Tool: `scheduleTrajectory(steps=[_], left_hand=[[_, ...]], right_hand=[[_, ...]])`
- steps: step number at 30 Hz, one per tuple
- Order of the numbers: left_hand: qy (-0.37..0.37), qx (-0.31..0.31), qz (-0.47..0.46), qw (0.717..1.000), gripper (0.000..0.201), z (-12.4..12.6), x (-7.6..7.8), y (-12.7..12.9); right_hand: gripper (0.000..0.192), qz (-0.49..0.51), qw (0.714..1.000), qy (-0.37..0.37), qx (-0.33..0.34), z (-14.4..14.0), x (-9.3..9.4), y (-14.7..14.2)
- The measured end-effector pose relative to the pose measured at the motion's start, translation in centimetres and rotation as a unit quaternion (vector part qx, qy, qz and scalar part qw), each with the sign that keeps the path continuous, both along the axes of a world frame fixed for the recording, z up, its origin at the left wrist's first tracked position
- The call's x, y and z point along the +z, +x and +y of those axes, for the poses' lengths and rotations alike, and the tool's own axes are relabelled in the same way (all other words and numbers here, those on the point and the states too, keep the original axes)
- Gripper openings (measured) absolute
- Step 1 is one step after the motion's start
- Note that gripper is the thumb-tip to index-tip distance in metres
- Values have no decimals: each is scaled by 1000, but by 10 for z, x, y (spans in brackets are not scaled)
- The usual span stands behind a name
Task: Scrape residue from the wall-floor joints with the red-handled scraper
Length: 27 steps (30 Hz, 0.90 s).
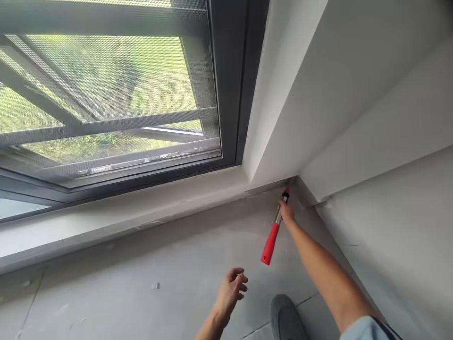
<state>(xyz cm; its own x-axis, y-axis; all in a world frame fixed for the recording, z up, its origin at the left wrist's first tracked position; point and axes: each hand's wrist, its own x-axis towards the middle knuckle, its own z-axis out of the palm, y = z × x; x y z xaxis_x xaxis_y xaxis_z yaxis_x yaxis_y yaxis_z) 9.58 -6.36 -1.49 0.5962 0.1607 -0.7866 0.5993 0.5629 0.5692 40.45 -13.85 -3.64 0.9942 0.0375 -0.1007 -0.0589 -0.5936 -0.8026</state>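
Grey floor (141, 283) by window (106, 94): R hand (286, 210) grips red-handled tool (272, 241) at wall corner; L hand (231, 288) loosely curled, empty.

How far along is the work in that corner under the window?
Done: nothing clearly finished shows; the floor is dusty with white flecks. In hand: the right hand grips a red-handled tool near its head, the tip pressed into the corner where wall and floor meet. The left hand hovers with its fingers loosely curled, apparently empty. Left: hard to judge; the ledge along the window looks untouched.
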Motion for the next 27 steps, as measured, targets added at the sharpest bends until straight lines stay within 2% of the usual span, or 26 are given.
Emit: scheduleTrajectory(steps=[2, 5, 7, 8, 9, 11, 15, 17, 19, 22, 24, 26, 27], left_hand=[[-1, 5, 0, 1000, 27, -1, -6, -5], [9, 17, 67, 998, 22, -2, -20, -14], [16, -11, 102, 995, 26, 1, -25, -21], [13, -38, 97, 994, 29, 2, -25, -24], [6, -66, 80, 995, 31, 4, -24, -26], [-18, -102, 27, 994, 34, 6, -16, -27], [-24, -87, -47, 995, 39, 7, -2, -25], [4, -65, -15, 998, 38, 12, -5, -28], [29, -22, 54, 998, 34, 26, -14, -35], [79, 69, 105, 989, 32, 59, -29, -49], [119, 111, 106, 981, 32, 82, -33, -56], [138, 128, 101, 977, 33, 99, -31, -58], [138, 131, 97, 977, 34, 103, -29, -58]], right_hand=[[16, 4, 1000, -7, 7, 20, -10, -22], [15, 8, 999, -1, 51, 52, -31, -82], [17, 8, 996, 12, 87, 64, -41, -110], [18, 10, 995, 20, 95, 66, -42, -115], [18, 14, 995, 25, 93, 64, -41, -113], [18, 20, 998, 30, 61, 54, -34, -89], [17, 11, 1000, 22, -4, 26, -10, -14], [16, 8, 1000, 22, -7, 25, -5, -3], [14, 13, 1000, 24, 7, 35, -10, -23], [14, 31, 998, 38, 51, 64, -27, -93], [16, 46, 992, 81, 87, 81, -37, -131], [18, 63, 987, 124, 83, 87, -39, -139], [18, 69, 986, 136, 64, 84, -35, -129]])
